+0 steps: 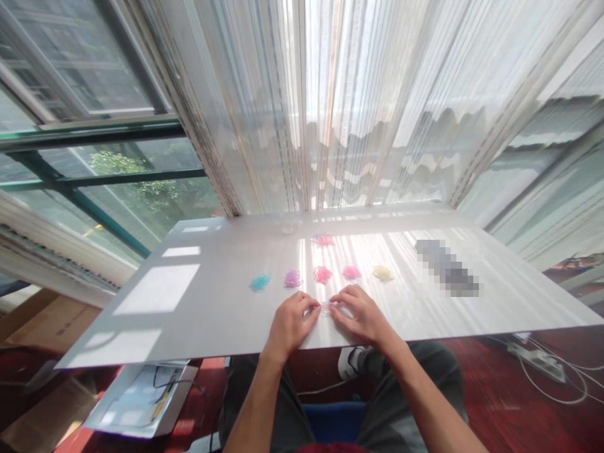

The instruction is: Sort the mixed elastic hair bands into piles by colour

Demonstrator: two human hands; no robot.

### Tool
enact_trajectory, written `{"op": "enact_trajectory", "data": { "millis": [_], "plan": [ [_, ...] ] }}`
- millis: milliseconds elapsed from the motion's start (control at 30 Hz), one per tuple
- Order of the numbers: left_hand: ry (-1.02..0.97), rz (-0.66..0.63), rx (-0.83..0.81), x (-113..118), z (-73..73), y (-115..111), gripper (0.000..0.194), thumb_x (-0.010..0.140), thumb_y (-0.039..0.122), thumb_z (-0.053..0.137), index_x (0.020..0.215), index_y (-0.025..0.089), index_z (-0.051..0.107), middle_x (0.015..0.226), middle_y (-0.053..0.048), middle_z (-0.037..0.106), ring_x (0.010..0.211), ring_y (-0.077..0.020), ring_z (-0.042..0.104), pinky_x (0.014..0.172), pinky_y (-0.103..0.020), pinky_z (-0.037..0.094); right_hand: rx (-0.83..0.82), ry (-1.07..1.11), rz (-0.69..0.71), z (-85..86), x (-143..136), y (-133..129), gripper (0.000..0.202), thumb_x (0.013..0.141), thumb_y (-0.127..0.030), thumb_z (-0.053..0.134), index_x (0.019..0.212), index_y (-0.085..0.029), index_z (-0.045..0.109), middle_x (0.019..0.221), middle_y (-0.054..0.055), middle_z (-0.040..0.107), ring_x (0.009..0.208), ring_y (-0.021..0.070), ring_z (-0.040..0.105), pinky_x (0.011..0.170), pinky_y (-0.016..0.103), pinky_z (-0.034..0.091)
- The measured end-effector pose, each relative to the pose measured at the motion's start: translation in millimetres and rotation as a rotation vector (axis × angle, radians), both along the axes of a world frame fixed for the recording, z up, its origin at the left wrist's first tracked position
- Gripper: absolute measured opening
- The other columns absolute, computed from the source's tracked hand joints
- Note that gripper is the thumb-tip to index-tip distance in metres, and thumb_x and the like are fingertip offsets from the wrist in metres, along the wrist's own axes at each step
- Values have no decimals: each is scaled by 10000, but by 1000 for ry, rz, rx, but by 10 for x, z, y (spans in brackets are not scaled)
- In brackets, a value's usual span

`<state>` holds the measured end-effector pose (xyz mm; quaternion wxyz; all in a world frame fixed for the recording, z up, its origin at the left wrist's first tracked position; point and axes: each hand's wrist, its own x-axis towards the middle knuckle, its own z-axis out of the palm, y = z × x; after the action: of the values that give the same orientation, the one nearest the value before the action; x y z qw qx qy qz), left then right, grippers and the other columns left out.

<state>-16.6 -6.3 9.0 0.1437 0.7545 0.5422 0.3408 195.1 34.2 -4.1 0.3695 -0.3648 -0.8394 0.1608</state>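
My left hand (pixel 293 319) rests at the table's front edge, thumb and fingers pinched together. Facing it, my right hand (pixel 359 314) is also closed in a pinch. Between the fingertips are thin pale pink strands (pixel 326 306), too small and blurred to name exactly. Just beyond my hands lie small heaps of thin strands in a row: a teal heap (pixel 260 282), a purple heap (pixel 292 278), a red heap (pixel 323 274), a pink heap (pixel 352 272) and a yellow heap (pixel 382 273). A mixed pink and lilac heap (pixel 323 240) sits behind the red one.
The white table (pixel 226 321) carries a clear container (pixel 289 223) at its back and a pixelated dark object (pixel 448 268) on the right. Curtains (pixel 330 126) hang behind it. A power strip (pixel 538 360) with cables and a white box (pixel 141 399) are below.
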Motion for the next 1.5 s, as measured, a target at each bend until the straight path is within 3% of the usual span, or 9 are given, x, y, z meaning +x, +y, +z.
{"op": "enact_trajectory", "data": {
  "millis": [533, 900, 1500],
  "plan": [
    [-41, 4, 7, -22, 26, -18, 111, 969, 245, 653, 953, 222, 760, 907, -18, 725, 668, -127, 616, 697, -247, 513, 12, 35, 58, 7, 31, 6, 104, 969, -243, 640, 984, -218, 741, 885, 62, 681, 845, 212, 642, 762, 357, 565],
    [-32, -24, 15, -34, -3, -13, 132, 954, 292, 678, 1029, 224, 762, 921, -24, 740, 695, -137, 639, 742, -266, 533, 28, 60, 44, -20, 35, 20, 123, 975, -249, 641, 970, -233, 763, 860, 59, 688, 830, 211, 652, 749, 355, 580],
    [-98, -36, 15, -40, -11, -16, 131, 957, 286, 670, 985, 231, 785, 896, -22, 738, 645, -118, 613, 668, -236, 537, 19, 65, 36, -11, 37, 18, 126, 970, -262, 654, 971, -240, 778, 867, 62, 690, 842, 213, 666, 762, 355, 595]
  ]
}}
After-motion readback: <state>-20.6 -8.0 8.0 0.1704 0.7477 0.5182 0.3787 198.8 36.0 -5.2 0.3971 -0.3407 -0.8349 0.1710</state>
